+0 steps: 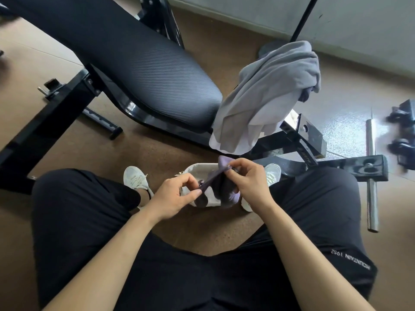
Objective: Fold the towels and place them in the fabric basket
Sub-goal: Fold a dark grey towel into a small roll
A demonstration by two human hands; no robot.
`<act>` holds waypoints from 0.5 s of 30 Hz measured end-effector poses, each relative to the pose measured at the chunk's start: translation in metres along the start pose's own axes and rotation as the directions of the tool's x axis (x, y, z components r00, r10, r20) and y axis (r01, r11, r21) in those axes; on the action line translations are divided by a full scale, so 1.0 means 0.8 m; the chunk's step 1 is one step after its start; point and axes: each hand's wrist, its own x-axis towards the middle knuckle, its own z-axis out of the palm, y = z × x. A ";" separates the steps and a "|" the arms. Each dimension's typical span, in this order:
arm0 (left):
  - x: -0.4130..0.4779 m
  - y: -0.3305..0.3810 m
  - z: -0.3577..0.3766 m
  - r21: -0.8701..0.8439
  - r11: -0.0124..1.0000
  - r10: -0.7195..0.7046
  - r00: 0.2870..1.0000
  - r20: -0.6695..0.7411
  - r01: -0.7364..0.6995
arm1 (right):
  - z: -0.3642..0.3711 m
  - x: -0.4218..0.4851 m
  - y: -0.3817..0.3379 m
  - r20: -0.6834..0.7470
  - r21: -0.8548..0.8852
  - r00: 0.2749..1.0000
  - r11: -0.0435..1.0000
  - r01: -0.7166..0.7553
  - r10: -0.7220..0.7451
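Left hand point(174, 196) and right hand point(247, 179) each pinch purple towel point(224, 189) edge, stretched over fabric basket point(199, 171) on floor; grey towel point(265, 97) draped nearby.

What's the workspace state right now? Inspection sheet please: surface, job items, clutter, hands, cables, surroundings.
Surface: brown floor, bare between the person's knees.
Job's things: purple towel stretched between both hands above the fabric basket, which stands on the floor between the white shoes; grey towel draped unfolded over the end of the bench.
Clutter: steel bar and dark dumbbell parts on the floor at right.
Hands: left hand and right hand each pinch an edge of the purple towel; grip is at the fingertips.
Cables: nothing seen.
Surroundings: black padded bench with black metal frame, grey wall at the top right.
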 end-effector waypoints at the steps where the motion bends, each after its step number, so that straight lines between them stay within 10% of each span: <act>1: 0.000 0.000 0.001 -0.030 0.999 0.010 0.999 -0.035 -0.012 | -0.002 0.000 0.000 0.008 -0.019 1.000 1.000 0.018 -0.017; 9: 0.003 0.013 0.006 -0.119 0.974 0.169 0.967 -0.189 -0.193 | 0.013 -0.019 -0.006 0.326 -0.076 0.935 0.982 0.173 -0.139; 15: 0.000 0.002 0.000 -0.114 0.983 0.135 0.985 -0.107 -0.147 | 0.016 -0.017 -0.006 0.223 -0.037 0.971 0.995 0.092 -0.082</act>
